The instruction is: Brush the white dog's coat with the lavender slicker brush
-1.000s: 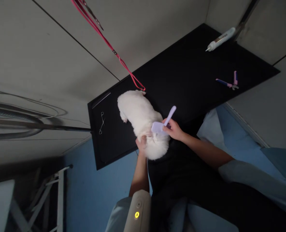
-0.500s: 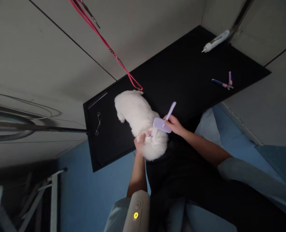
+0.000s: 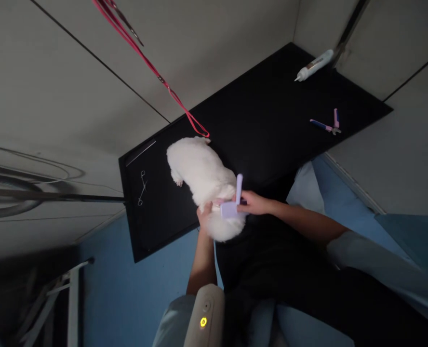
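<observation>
With the right hand (image 3: 252, 203) clenched on the lilac slicker brush (image 3: 232, 205) at the rump of the small white dog (image 3: 203, 180) near the black bench (image 3: 272, 115) edge, and left fingers (image 3: 205, 212) gripping fur, a sudden squirm could tip it off.

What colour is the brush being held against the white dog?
Pale lilac, head and handle alike. The brush is gripped by the right hand; the head view shows it.
</observation>
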Demonstrator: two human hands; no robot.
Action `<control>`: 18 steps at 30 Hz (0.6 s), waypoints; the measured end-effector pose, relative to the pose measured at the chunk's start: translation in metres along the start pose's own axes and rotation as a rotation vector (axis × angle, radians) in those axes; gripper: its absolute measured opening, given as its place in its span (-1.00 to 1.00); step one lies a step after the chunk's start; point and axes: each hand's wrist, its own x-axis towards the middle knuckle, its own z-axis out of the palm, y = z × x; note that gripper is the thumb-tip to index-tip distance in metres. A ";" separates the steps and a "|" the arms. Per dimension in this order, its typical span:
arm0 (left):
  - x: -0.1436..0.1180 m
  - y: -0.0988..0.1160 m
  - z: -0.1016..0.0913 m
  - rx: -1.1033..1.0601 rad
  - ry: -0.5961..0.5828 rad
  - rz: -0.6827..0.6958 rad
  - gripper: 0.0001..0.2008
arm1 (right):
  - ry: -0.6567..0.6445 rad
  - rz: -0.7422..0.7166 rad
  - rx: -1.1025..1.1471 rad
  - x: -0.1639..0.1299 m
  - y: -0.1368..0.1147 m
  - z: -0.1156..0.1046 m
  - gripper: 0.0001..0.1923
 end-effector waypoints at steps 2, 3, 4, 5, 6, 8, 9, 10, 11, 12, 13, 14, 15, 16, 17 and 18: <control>0.004 -0.003 -0.002 0.033 0.047 0.001 -0.75 | 0.194 0.039 0.011 -0.001 0.002 0.001 -0.72; 0.005 -0.005 -0.002 0.050 0.064 0.004 -0.76 | 0.322 0.044 0.017 -0.001 0.003 0.001 -0.73; 0.006 -0.007 -0.003 0.057 0.072 0.009 -0.76 | 0.383 0.040 0.023 -0.002 0.004 0.002 -0.72; 0.007 -0.009 -0.004 0.051 0.067 0.014 -0.76 | 0.358 0.033 0.028 -0.002 0.005 0.002 -0.70; 0.007 -0.010 -0.005 0.041 0.050 0.016 -0.75 | 0.269 0.027 0.033 -0.002 0.005 0.004 -0.69; 0.007 -0.011 -0.005 0.031 0.030 0.026 -0.74 | 0.105 0.036 0.049 -0.001 0.005 0.007 -0.68; 0.007 -0.010 -0.005 0.035 0.033 0.033 -0.74 | 0.117 0.048 0.056 0.000 0.005 0.008 -0.69; 0.006 -0.010 -0.005 0.045 0.046 0.037 -0.75 | 0.192 0.058 0.063 0.002 0.005 0.008 -0.70; 0.006 -0.009 -0.004 0.057 0.060 0.041 -0.76 | 0.288 0.060 0.066 0.003 0.005 0.009 -0.71; 0.006 -0.008 -0.005 0.066 0.069 0.042 -0.78 | 0.350 0.051 0.065 0.004 0.005 0.009 -0.71; 0.006 -0.007 -0.005 0.075 0.063 0.035 -0.79 | 0.342 0.034 0.060 0.004 0.005 0.009 -0.70; 0.006 -0.006 -0.005 0.080 0.040 0.023 -0.81 | 0.265 0.017 0.053 0.003 0.005 0.009 -0.69; 0.006 -0.005 -0.005 0.081 0.008 0.008 -0.82 | 0.150 0.007 0.049 0.003 0.005 0.009 -0.69; 0.007 -0.004 -0.006 0.078 -0.020 -0.002 -0.83 | 0.049 0.010 0.052 0.003 0.005 0.008 -0.69; 0.007 -0.003 -0.006 0.073 -0.040 -0.008 -0.84 | 0.009 0.026 0.063 0.003 0.005 0.007 -0.69; 0.007 -0.003 -0.006 0.066 -0.046 -0.008 -0.84 | 0.048 0.048 0.078 0.004 0.006 0.005 -0.70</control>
